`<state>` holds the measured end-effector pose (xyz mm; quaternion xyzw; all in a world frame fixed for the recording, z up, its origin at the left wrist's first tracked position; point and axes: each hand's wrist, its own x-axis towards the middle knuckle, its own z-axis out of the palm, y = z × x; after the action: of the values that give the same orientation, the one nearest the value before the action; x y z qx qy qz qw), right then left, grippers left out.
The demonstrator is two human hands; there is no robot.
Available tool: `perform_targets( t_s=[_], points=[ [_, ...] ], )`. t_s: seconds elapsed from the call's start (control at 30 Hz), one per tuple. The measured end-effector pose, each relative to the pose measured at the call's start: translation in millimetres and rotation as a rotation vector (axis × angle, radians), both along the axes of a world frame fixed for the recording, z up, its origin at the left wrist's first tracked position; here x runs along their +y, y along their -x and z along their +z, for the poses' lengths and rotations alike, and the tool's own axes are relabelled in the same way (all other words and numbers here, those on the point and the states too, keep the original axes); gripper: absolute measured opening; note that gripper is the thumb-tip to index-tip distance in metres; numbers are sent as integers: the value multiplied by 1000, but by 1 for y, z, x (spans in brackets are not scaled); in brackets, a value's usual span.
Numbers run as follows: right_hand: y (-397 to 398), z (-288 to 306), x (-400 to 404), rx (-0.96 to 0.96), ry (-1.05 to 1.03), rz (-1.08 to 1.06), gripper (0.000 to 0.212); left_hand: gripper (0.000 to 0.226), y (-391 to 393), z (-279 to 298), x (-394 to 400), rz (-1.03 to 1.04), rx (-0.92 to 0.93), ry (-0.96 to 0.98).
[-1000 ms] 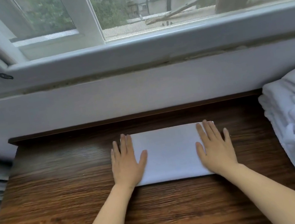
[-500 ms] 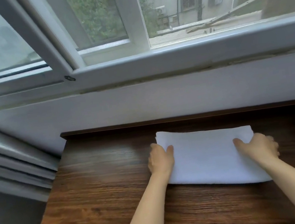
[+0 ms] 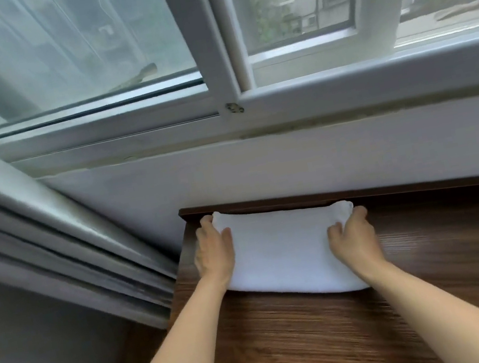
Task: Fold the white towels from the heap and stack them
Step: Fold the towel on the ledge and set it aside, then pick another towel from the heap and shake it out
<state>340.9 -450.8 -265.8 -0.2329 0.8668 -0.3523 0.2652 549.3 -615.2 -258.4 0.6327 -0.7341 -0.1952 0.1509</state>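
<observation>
A folded white towel (image 3: pixel 281 250) lies flat at the far left corner of the dark wooden table (image 3: pixel 322 341), close to the wall. My left hand (image 3: pixel 213 252) grips the towel's left end, thumb on top and fingers curled round the edge. My right hand (image 3: pixel 352 235) grips the right end the same way, fingers bent over the far right corner. The heap of towels is out of view.
A white wall (image 3: pixel 292 166) rises right behind the table, with a window frame (image 3: pixel 232 109) above it. Grey curtain folds (image 3: pixel 52 244) hang at the left, past the table's left edge. Bare wood stretches to the right and toward me.
My hands went from pressing flat on the towel to gripping its ends, and carried it left and away to the table's far left corner. The view swung left; the heap left the frame.
</observation>
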Motion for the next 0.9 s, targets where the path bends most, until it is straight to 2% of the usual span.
perform_targets(
  t_s=[0.23, 0.3, 0.37, 0.5, 0.57, 0.63, 0.67, 0.77, 0.9],
  points=[
    [-47, -8, -57, 49, -13, -2, 23, 43, -48, -23, -50, 7, -113, 79],
    [-47, -10, -60, 89, -60, -13, 26, 41, -49, -26, -54, 23, -164, 86],
    [-45, -13, -58, 142, -137, -17, 38, 42, -48, -26, -53, 35, -187, 81],
    [-46, -17, -50, 431, -297, 40, 69, 45, -50, -27, -52, 71, -358, 134],
    [-52, -19, -49, 649, -314, 92, 66, 45, -48, -31, -52, -18, -414, 278],
    [-62, -21, -50, 797, -251, 205, 60, 52, -41, -37, -48, -214, -351, 373],
    [-68, -23, -50, 811, -231, 280, 60, 60, -37, -40, -43, -291, -314, 350],
    [-81, -33, -47, 751, -272, 408, 71, 87, -31, -47, -31, -351, -316, 85],
    [-79, -37, -43, 714, -269, 425, 76, 93, -27, -45, -26, -308, -412, -4]
  ],
)
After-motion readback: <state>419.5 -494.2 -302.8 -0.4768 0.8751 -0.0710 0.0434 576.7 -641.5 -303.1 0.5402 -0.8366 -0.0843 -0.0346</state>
